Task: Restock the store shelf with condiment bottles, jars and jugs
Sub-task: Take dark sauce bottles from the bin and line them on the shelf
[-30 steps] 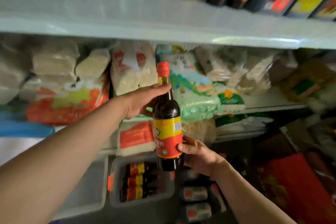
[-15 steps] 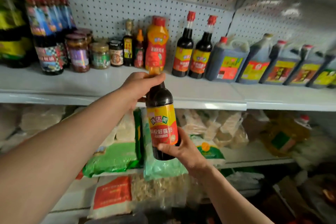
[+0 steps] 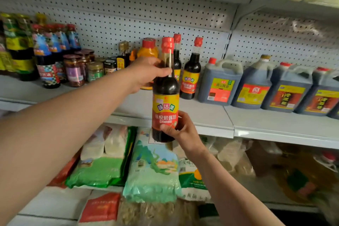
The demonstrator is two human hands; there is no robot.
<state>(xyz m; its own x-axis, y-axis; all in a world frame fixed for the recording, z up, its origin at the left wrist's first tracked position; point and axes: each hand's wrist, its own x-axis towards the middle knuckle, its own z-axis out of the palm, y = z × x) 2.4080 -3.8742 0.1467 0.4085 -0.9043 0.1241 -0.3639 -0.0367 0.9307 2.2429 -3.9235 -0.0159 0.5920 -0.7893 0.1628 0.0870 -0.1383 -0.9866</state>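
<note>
I hold a dark soy sauce bottle (image 3: 165, 97) with a red cap and a red-and-yellow label upright in front of the white shelf (image 3: 201, 113). My left hand (image 3: 146, 73) grips its neck and shoulder. My right hand (image 3: 180, 130) grips its base from the right. The bottle hangs at the height of the shelf's front edge. Two matching soy sauce bottles (image 3: 191, 71) stand at the back of the shelf, just behind it.
Dark jugs (image 3: 220, 82) line the shelf to the right. Jars (image 3: 75, 69) and tall bottles (image 3: 47, 57) crowd its left side, an orange squeeze bottle (image 3: 148, 49) stands behind my left hand. Bare shelf lies in front of the matching bottles. Bagged goods (image 3: 152, 170) fill the lower shelves.
The bottle has risen from the lower shelves to the condiment shelf's level, both hands still on it. The view has tilted up with it.
</note>
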